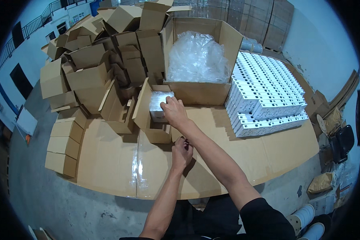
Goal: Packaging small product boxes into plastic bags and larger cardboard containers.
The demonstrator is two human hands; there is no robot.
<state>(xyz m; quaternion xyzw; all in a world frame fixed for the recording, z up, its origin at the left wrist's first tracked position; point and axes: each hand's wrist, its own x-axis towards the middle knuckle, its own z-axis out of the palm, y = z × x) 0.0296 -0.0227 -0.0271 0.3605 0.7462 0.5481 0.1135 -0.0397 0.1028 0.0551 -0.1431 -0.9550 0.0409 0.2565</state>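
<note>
My right hand [175,112] reaches across my left arm, its fingers bent over the right side of a white box in clear wrap [159,114]. That white box sits inside a small open carton [157,136] of brown cardboard, toward the carton's far end. Just off the carton's near right corner is my left hand [182,154], its fingers closed; what they hold, if anything, is hidden. The carton's left flap [142,105] stands up and leans outward.
A large carton of clear plastic bags [197,58] stands behind. Stacked white boxes [264,92] fill the table's right side. Open brown cartons [86,66] pile up at the left, and closed ones [64,148] line the left edge of the cardboard-covered table [108,160].
</note>
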